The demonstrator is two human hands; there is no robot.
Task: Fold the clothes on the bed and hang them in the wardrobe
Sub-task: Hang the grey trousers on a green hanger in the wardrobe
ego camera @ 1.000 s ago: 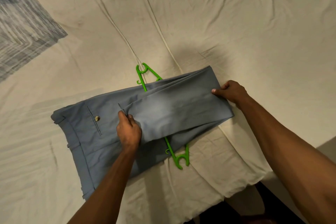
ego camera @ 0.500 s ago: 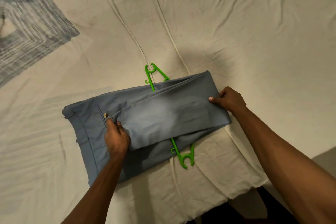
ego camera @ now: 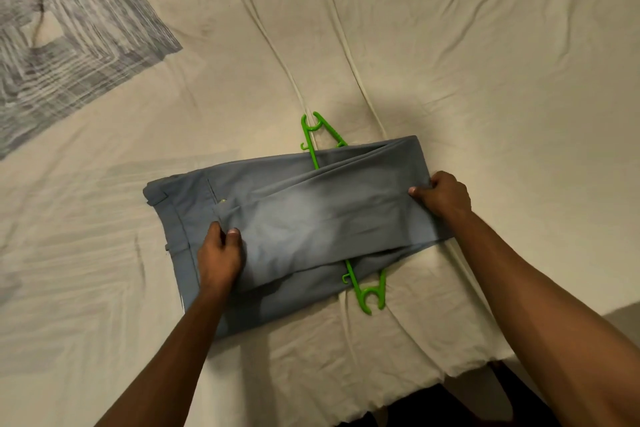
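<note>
Both hands, left [ego camera: 219, 255] and right [ego camera: 442, 197], apparently pinching folded blue trousers [ego camera: 304, 218] over green hanger [ego camera: 367, 295] on bed [ego camera: 485, 80].

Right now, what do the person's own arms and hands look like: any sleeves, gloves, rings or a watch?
Both forearms enter from the bottom edge of the frame and are bare as far as the picture shows; no sleeve reaches into view. The left hand and the right hand wear no gloves. No watch, band or ring is visible on either wrist or on the fingers that show.
</note>
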